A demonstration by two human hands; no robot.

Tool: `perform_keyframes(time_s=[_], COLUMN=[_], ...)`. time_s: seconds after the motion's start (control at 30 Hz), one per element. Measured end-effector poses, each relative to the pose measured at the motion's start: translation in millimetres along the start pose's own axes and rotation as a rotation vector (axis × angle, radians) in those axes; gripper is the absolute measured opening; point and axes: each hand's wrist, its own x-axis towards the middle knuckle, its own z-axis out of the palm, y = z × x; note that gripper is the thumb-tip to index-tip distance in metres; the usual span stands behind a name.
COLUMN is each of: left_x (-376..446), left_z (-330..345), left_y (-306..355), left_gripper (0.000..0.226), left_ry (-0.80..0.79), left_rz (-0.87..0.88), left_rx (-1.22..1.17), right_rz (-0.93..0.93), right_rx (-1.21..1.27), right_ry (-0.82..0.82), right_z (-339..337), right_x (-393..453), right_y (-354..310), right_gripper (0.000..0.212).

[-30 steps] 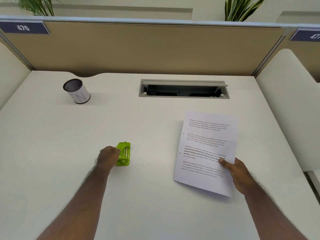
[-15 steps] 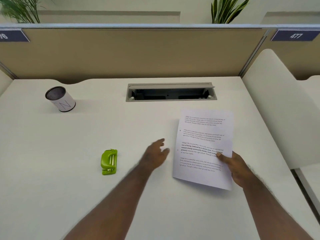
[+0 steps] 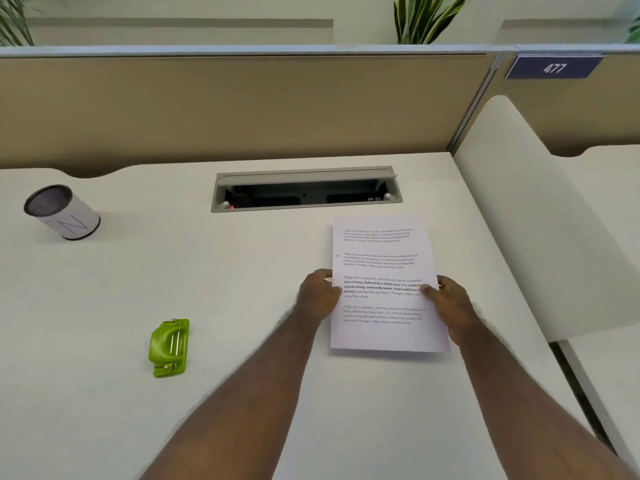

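A white sheet of printed paper is held just above the white desk, right of centre. My left hand pinches its left edge at mid-height. My right hand pinches the right edge, thumb on the printed side. A small punched hole shows near the sheet's left margin. A green hole punch lies on the desk to the left, apart from both hands.
A white pen cup stands at the far left. An open grey cable tray is set into the desk behind the paper. Beige partition panels close the back and a white divider the right side.
My left hand let go of the green hole punch, crossed to the right and took the paper's left edge. The sheet has straightened between both hands.
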Motion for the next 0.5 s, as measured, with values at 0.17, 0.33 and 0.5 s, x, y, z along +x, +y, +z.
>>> perform_keyframes(time_s=[0.17, 0.33, 0.5], left_x=[16, 26, 29], left_z=[11, 17, 16], left_y=[4, 7, 6], left_gripper=[0.034, 0.037, 0.045], left_ry=[-0.005, -0.008, 0.021], left_rz=[-0.007, -0.009, 0.027], left_rx=[0.026, 0.09, 0.225], right_rz=[-0.019, -0.022, -0.003], right_rx=[-0.103, -0.227, -0.328], right_ry=[0.049, 0.097, 0.121], right_z=[-2, 0, 2], right_x=[20, 28, 32], right_y=[0, -1, 2], right_gripper=[0.031, 0.037, 0.046])
